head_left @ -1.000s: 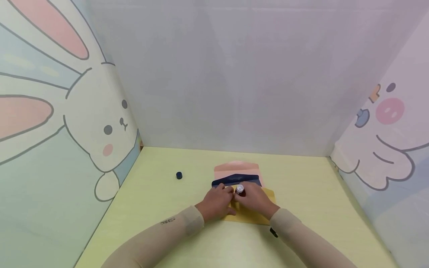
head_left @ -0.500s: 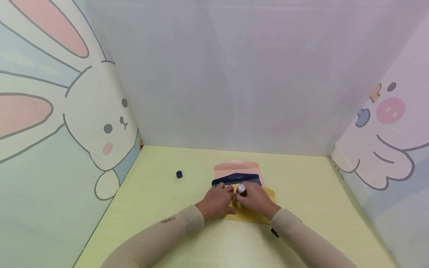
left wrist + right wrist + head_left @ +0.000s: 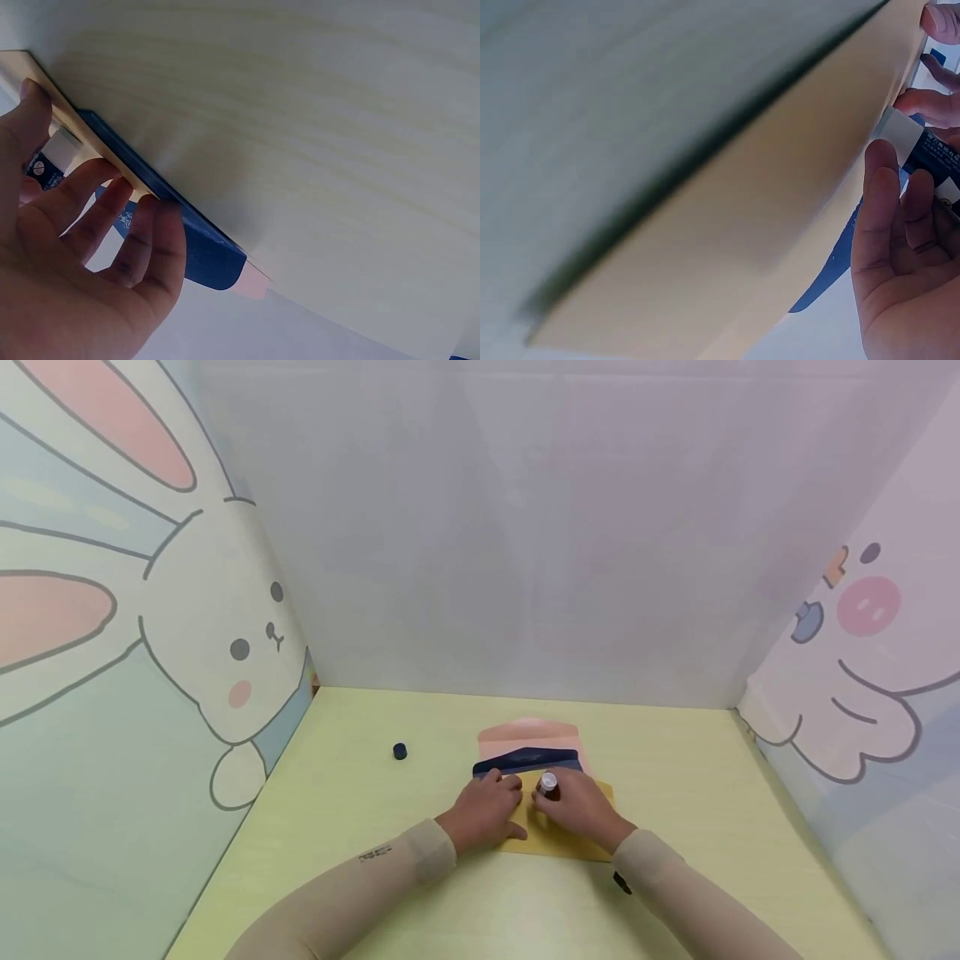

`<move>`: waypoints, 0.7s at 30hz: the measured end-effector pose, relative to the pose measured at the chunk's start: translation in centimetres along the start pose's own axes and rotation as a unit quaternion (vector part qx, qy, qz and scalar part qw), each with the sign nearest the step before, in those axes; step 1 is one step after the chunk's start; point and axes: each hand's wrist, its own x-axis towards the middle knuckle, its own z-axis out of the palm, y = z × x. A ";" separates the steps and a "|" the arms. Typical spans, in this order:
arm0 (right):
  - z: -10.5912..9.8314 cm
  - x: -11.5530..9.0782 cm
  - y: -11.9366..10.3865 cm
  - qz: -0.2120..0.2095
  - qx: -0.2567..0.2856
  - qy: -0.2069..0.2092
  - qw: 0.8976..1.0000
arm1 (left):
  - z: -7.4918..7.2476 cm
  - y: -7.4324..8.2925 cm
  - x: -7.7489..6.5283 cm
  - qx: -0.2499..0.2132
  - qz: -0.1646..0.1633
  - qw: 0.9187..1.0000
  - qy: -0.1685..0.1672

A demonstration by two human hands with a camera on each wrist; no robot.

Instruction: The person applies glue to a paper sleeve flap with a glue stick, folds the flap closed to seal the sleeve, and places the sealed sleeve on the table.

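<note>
Three envelopes overlap on the table: a yellow one [image 3: 562, 845] in front, a navy one [image 3: 527, 757] behind it, and a pink one [image 3: 528, 732] at the back. My right hand [image 3: 583, 810] grips a dark glue stick [image 3: 549, 782] with a white end, over the yellow envelope. In the right wrist view, the glue stick's white end [image 3: 898, 137] meets the envelope's flap area; exact contact cannot be told. My left hand [image 3: 482, 812] rests on the yellow envelope's left part, fingertips pressing it down. The navy envelope's flap [image 3: 214, 259] shows beyond those fingers in the left wrist view.
A small dark cap [image 3: 400, 752] stands on the pale yellow table [image 3: 352, 793], left of the envelopes. Behind is a grey wall [image 3: 525, 543], with cartoon-printed panels on both sides. A small black object [image 3: 622, 882] shows under the right cuff.
My right hand has slid a little to the right across the yellow envelope with the glue stick, away from the left hand. The left hand keeps its place.
</note>
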 end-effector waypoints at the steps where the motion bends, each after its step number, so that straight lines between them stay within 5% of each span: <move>1: -0.1 0.0 0.1 -0.001 0.000 0.002 1.000 | 0.0 0.0 0.0 0.000 -0.001 1.000 0.000; 21: -0.9 -0.7 1.6 0.011 0.008 0.018 1.000 | -0.3 0.2 -0.1 -0.002 -0.006 1.000 -0.010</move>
